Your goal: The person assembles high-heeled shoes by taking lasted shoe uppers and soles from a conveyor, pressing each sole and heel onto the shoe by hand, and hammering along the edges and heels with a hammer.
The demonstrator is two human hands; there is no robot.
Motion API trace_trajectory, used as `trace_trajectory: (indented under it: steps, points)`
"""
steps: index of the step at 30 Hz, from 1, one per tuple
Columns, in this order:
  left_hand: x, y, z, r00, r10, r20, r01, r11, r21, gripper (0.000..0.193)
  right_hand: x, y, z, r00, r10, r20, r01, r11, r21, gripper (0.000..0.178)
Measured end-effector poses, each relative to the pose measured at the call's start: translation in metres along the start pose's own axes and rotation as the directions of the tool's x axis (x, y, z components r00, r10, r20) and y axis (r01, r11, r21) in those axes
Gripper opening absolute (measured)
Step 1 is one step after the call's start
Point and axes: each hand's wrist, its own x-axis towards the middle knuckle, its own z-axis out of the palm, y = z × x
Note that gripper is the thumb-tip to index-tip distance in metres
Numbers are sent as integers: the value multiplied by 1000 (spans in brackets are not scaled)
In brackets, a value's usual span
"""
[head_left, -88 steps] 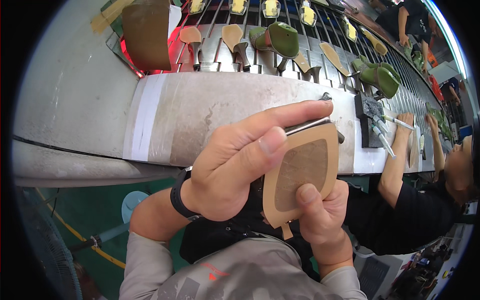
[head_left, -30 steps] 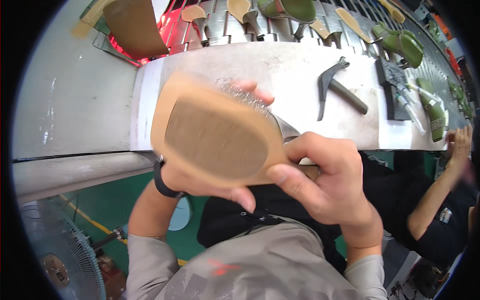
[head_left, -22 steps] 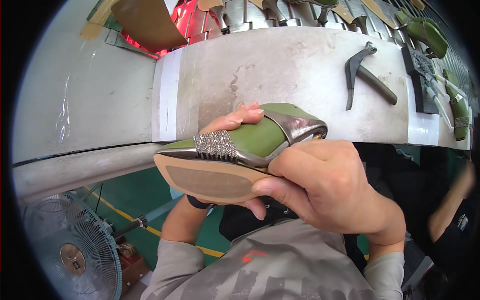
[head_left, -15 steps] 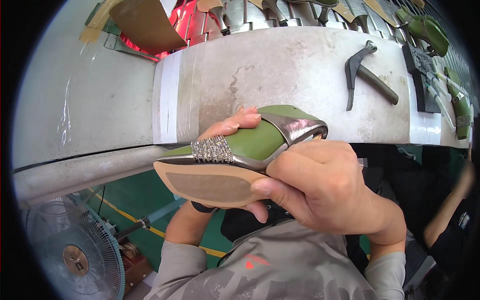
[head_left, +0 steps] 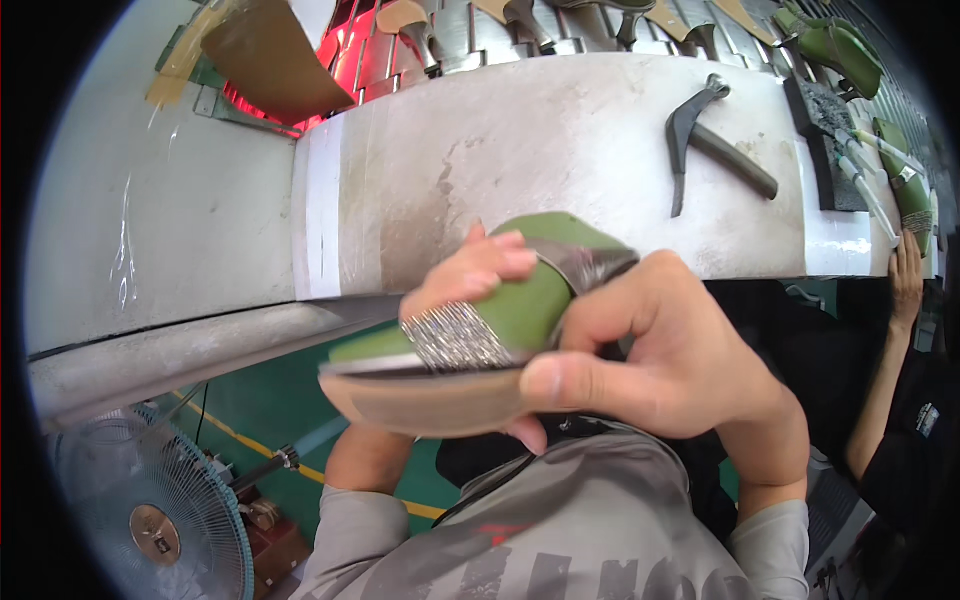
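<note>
Between my two hands is a pointed green shoe point(head_left: 535, 305) with a band of glittering stones, metallic trim and a tan sole. Its toe points left, and the sole is turned partly toward me. My left hand point(head_left: 470, 270) wraps round it from behind, fingers over the green upper and a fingertip showing below the sole. My right hand point(head_left: 670, 345) pinches the shoe's edge near the middle, thumb against the sole and bent fingers by the metallic trim. Motion blurs the shoe slightly, and the right fingertips are partly hidden.
A hammer point(head_left: 715, 145) lies on the white worktable point(head_left: 540, 130). At right stand a black block point(head_left: 828, 140) with white-handled brushes and another green shoe point(head_left: 905, 190), touched by a co-worker's hand point(head_left: 906, 280). Several shoes and soles line a metal conveyor point(head_left: 490, 45). A fan point(head_left: 155, 510) stands lower left.
The shoe has tilted, its sole now seen at a flatter angle and its upper more. My right thumb and fingers have shifted on it. The co-worker's hand has reached the other green shoe.
</note>
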Motion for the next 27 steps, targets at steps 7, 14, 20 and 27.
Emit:
trace_trajectory:
  steps: [7,14,20,27]
  points:
    - [62,28,-7,963,-60,262,-4,971,237,116,-16,3,-19,986,-30,-163,25,999,-32,47]
    - [49,-36,6,948,-249,197,269,959,-84,91,-16,20,-16,963,104,-248,46,845,533,39]
    - [31,-52,54,967,112,-228,34,834,551,65,10,32,68,845,-49,-533,476,525,706,35]
    - [61,-33,-82,932,-61,357,-131,863,488,67,-46,72,23,853,306,-423,-98,889,446,39]
